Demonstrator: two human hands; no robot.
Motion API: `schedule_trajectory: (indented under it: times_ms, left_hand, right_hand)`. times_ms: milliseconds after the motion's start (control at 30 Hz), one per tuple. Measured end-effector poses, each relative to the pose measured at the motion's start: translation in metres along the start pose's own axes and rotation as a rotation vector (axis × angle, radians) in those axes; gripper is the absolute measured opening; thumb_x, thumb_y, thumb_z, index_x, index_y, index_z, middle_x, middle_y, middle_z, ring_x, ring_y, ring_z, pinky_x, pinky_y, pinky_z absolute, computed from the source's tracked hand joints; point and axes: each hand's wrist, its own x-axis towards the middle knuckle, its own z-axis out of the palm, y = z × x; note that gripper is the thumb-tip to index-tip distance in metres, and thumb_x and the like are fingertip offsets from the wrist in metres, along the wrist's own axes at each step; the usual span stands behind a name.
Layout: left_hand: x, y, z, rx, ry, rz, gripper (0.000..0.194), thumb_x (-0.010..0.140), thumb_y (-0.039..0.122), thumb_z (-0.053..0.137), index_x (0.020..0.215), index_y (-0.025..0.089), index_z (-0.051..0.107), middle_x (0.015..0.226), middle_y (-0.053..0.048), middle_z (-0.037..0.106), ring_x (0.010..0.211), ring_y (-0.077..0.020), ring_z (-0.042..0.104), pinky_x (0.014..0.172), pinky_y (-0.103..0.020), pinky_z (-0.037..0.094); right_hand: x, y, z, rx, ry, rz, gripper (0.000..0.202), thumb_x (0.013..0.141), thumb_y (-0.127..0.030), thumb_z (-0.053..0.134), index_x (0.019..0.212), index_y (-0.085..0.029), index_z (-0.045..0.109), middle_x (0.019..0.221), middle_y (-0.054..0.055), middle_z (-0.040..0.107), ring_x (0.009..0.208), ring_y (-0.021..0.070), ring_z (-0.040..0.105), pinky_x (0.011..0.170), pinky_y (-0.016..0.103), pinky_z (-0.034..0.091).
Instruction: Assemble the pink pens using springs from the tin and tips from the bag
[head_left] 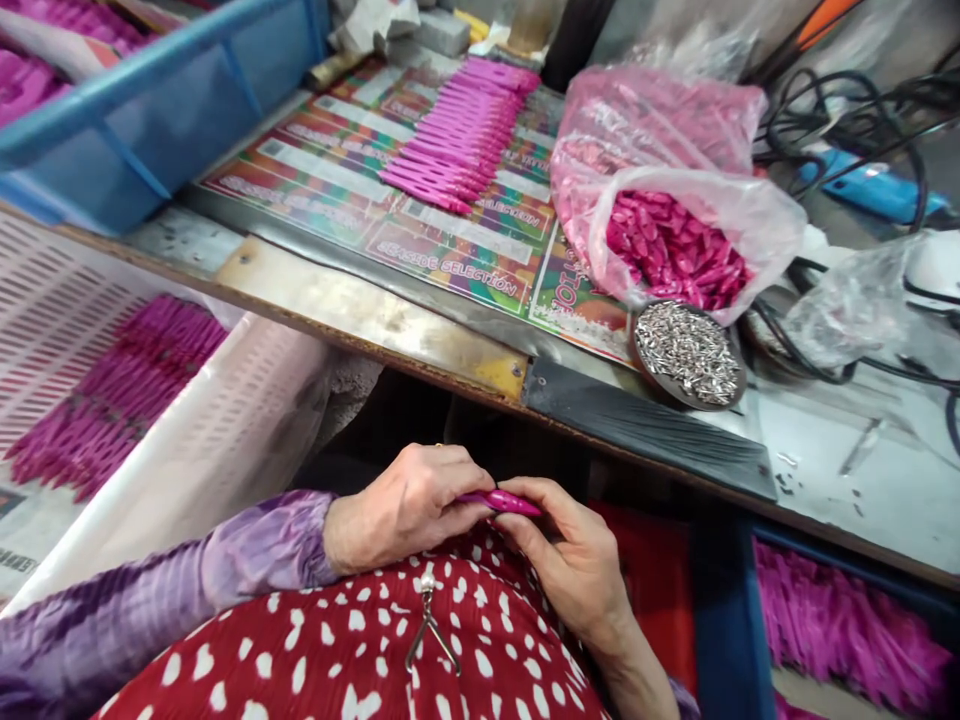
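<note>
Both hands meet in front of the red spotted top, below the bench edge. Between them is a slim magenta plastic piece with a tapered end (516, 502); its exact kind I cannot tell. My left hand (412, 505) is closed round its left end, hiding much of it. Thumb and fingers of my right hand (571, 548) pinch the tapered end. On the bench, a row of long magenta plastic pieces (469, 130) lies side by side. Small dark-pink pointed parts (667, 240) fill an open plastic bag (600, 130). In front of it stands a round bowl (641, 365) of small silvery metal pins (690, 350).
Printed card sheets (337, 215) cover part of the bench. A blue crate (187, 110) stands at the back left. Below left, a white basket (82, 290) holds bundled magenta pieces; another blue crate (761, 620) is low right. Black cables (862, 120) tangle at right.
</note>
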Motion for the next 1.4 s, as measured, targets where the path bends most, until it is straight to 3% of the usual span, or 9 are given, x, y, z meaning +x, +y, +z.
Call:
schedule_trajectory:
  times_ms: [133, 233, 700, 967, 1133, 1233, 1400]
  left_hand:
    - [-0.001, 0.002, 0.001, 0.005, -0.001, 0.014, 0.016, 0.1, 0.02, 0.057, 0.093, 0.01, 0.068, 0.078, -0.004, 0.065, 0.07, -0.0133, 0.059, 0.064, -0.023, 0.045]
    - [-0.001, 0.002, 0.001, 0.005, -0.004, 0.011, 0.018, 0.101, 0.02, 0.055, 0.093, 0.011, 0.068, 0.079, -0.004, 0.066, 0.07, -0.0135, 0.06, 0.065, -0.023, 0.045]
    - [-0.001, 0.002, 0.0, 0.043, -0.03, 0.001, 0.022, 0.103, 0.022, 0.051, 0.093, 0.013, 0.068, 0.079, -0.004, 0.066, 0.07, -0.013, 0.061, 0.065, -0.024, 0.046]
    - [0.003, 0.001, 0.0, 0.05, 0.027, 0.034, 0.019, 0.101, 0.023, 0.053, 0.093, 0.013, 0.066, 0.078, -0.003, 0.066, 0.07, -0.013, 0.061, 0.065, -0.023, 0.046]
    - [0.018, 0.006, -0.003, 0.082, 0.128, 0.117, 0.01, 0.099, 0.02, 0.057, 0.099, 0.015, 0.065, 0.079, -0.002, 0.068, 0.069, -0.0127, 0.061, 0.063, -0.023, 0.045]
    - [0.028, 0.006, -0.006, 0.104, 0.173, 0.142, 0.009, 0.096, 0.014, 0.058, 0.099, 0.017, 0.065, 0.078, 0.0, 0.067, 0.067, -0.0127, 0.061, 0.063, -0.024, 0.044]
    - [0.038, 0.002, -0.01, 0.121, 0.199, 0.151, 0.011, 0.095, 0.012, 0.058, 0.099, 0.019, 0.065, 0.084, -0.001, 0.068, 0.069, -0.0129, 0.061, 0.062, -0.024, 0.043]
  right_hand:
    - [-0.004, 0.002, 0.002, 0.028, -0.006, 0.046, 0.01, 0.094, -0.029, 0.068, 0.1, -0.023, 0.074, 0.067, -0.004, 0.072, 0.048, 0.0116, 0.063, 0.054, 0.021, 0.056]
    - [-0.004, 0.002, 0.003, 0.053, -0.029, 0.07, 0.011, 0.095, -0.031, 0.068, 0.098, -0.023, 0.075, 0.061, -0.004, 0.07, 0.047, 0.0123, 0.063, 0.051, 0.021, 0.055]
    - [-0.002, 0.005, 0.005, 0.079, -0.026, 0.077, 0.01, 0.094, -0.031, 0.07, 0.096, -0.023, 0.075, 0.066, -0.003, 0.073, 0.052, 0.0131, 0.068, 0.052, 0.021, 0.056]
    - [0.002, 0.0, 0.003, 0.033, 0.027, 0.031, 0.01, 0.092, -0.032, 0.072, 0.096, -0.024, 0.076, 0.079, 0.0, 0.079, 0.065, 0.0165, 0.075, 0.063, 0.023, 0.062]
    - [0.014, -0.012, -0.015, -0.137, 0.113, -0.162, 0.014, 0.092, -0.035, 0.073, 0.101, -0.023, 0.075, 0.089, 0.002, 0.081, 0.075, 0.0182, 0.077, 0.071, 0.024, 0.063]
    - [0.022, -0.018, -0.037, -0.237, 0.139, -0.249, 0.02, 0.095, -0.038, 0.07, 0.107, -0.023, 0.073, 0.085, 0.002, 0.079, 0.072, 0.0175, 0.075, 0.066, 0.024, 0.061]
    - [0.035, -0.01, -0.08, -0.593, 0.393, -0.283, 0.01, 0.099, -0.025, 0.063, 0.104, -0.02, 0.071, 0.088, 0.005, 0.075, 0.076, 0.0187, 0.071, 0.071, 0.029, 0.056]
